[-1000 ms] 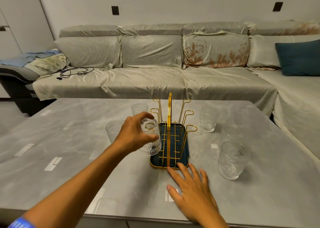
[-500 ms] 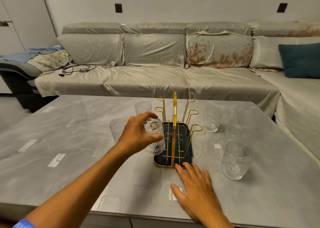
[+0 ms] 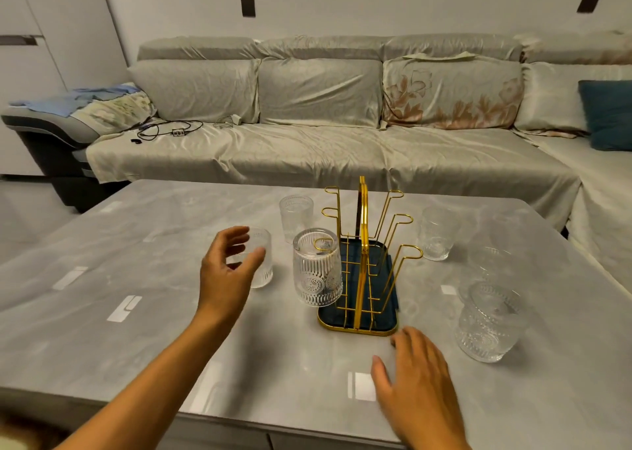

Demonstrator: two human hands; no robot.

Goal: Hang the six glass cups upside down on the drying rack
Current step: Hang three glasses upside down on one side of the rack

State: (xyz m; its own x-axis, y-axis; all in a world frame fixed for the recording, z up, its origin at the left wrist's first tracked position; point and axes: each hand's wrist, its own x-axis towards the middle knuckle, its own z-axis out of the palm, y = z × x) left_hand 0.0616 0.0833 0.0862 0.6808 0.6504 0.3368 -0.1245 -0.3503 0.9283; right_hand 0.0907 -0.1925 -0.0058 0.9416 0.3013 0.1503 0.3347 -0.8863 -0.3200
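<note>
A gold wire drying rack [image 3: 361,254] with a dark blue tray stands mid-table. One ribbed glass cup [image 3: 317,267] hangs upside down on its near left prong. My left hand [image 3: 227,267] hovers open just left of that cup, in front of a second upright cup [image 3: 261,261]. Another cup [image 3: 296,212] stands behind, left of the rack. Right of the rack stand three cups: a far one [image 3: 436,233], a faint middle one [image 3: 490,261] and a near one [image 3: 489,323]. My right hand [image 3: 419,386] rests open on the table near the tray's front edge.
The grey marble table [image 3: 136,312] ends close to me at the front edge. A grey covered sofa [image 3: 307,148] runs behind the table, with cables [image 3: 167,131] on its seat and a teal cushion [image 3: 608,114] at the right.
My left hand has let go of the cup, which now hangs upside down on the rack, and has drawn back to the left with fingers apart. My right hand stayed by the tray.
</note>
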